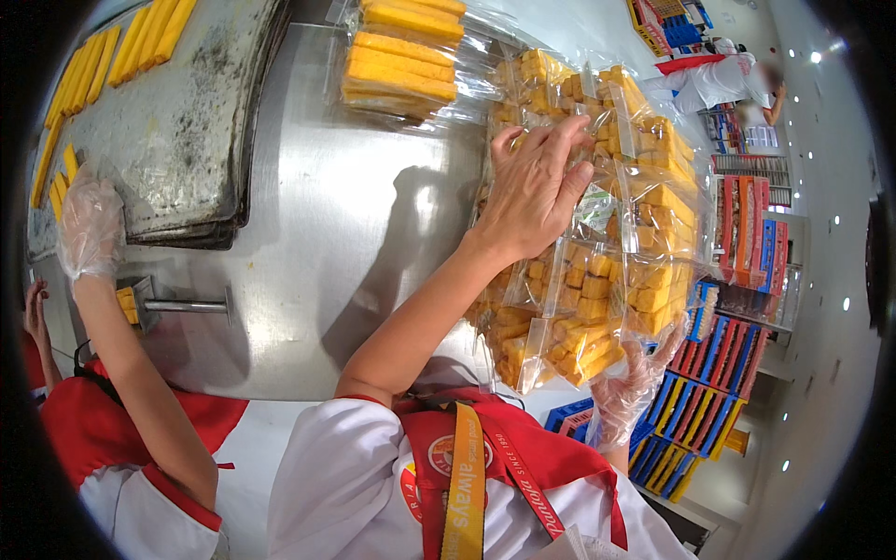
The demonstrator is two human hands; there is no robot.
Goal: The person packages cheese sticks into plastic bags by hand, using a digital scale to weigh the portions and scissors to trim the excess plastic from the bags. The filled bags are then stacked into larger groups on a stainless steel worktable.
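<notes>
In front of me is a large pile of clear plastic bags (588,280) filled with golden bread-like chunks and sticks. My left hand (535,189) is bare and lies on top of the pile, its fingers spread and slightly bent against the plastic. Whether it pinches a bag cannot be told. At the lower right edge of the pile, my right hand (630,381), in a clear plastic glove, holds the corner of a bag; part of the hand is hidden behind the bag. A bag with a green-and-white label (595,206) lies just beside my left thumb.
Bagged yellow sticks (402,66) lie beyond on the steel table (301,210). At left, a co-worker's gloved hand (91,224) touches yellow sticks on stacked baking trays (189,140). A metal tool with a bar handle (185,306) lies nearby. Coloured crates (714,364) stand at right.
</notes>
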